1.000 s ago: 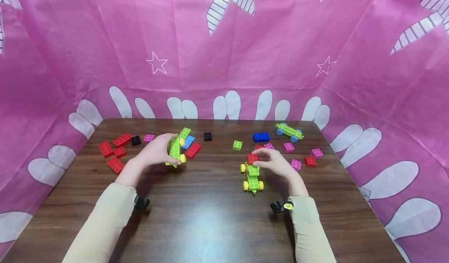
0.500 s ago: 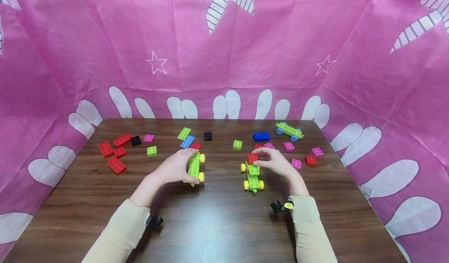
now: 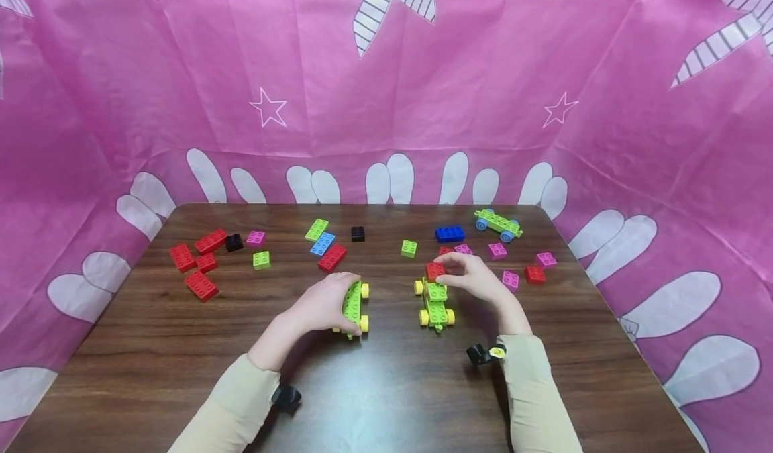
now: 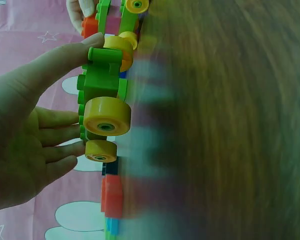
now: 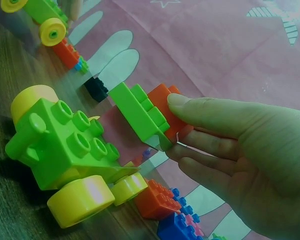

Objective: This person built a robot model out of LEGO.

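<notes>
My left hand (image 3: 323, 304) grips a green wheeled car base (image 3: 352, 305) with yellow wheels, thumb at its near end and fingers along its far side. In the left wrist view, this car base (image 4: 100, 82) has its yellow wheels towards the table. To its right stands a second green car base (image 3: 437, 315) with yellow wheels. In the right wrist view, a pink brick (image 5: 122, 132) and a green brick (image 5: 137, 115) are stacked on this second base. My right hand (image 3: 477, 280) pinches a red brick (image 3: 434, 272) at the top of the stack, behind the green brick's studs.
Several red bricks (image 3: 200, 285) lie at the left. Behind my left hand are a red brick (image 3: 332, 258), a light-blue brick (image 3: 323, 243) and a black brick (image 3: 358, 234). A green car base with blue wheels (image 3: 498, 225) stands back right, near a dark-blue brick (image 3: 449, 233) and pink bricks (image 3: 498, 251).
My left hand has carried its car base rightward and nearer to me, beside the second car. A small green brick and the red brick behind are uncovered. My right hand stays at the red brick.
</notes>
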`<state>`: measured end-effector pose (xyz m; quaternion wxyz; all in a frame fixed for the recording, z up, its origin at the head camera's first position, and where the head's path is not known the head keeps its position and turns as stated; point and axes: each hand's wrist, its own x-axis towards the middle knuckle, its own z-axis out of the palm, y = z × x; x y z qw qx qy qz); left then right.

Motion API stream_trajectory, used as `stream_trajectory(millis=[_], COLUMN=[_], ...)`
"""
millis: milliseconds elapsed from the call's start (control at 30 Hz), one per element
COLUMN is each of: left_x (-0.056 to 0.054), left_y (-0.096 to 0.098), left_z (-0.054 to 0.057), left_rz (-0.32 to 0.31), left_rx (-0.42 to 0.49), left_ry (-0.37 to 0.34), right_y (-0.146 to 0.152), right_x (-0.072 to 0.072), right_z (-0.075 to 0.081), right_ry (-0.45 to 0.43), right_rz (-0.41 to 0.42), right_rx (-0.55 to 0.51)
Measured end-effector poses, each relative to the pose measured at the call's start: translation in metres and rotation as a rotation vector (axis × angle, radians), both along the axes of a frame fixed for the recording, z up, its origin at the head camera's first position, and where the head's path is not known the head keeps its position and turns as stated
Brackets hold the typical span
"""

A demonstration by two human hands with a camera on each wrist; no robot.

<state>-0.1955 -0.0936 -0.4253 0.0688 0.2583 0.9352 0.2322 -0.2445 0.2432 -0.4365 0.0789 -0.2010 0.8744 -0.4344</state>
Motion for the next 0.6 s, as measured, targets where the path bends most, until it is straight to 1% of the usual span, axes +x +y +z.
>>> stream_trajectory(millis=[133,333,600], left_x=[0.001,0.004,0.007], left_y=[0.004,0.007,0.007], left_z=[-0.003,-0.01,-0.013], left_rz=[-0.004,-0.025,-0.012], left_rx=[0.001,-0.003,0.0], left_ry=[-0.015,-0.01,-0.023], right_y=[0.0,0.0,-0.002], right_x=[0.0,0.001,0.003], right_z=[0.0,-0.001,0.003], right_ry=[0.006,-0.001,-0.006], right_rz=[0.006,-0.004,-0.006], right_rx=[0.003,0.005,0.021])
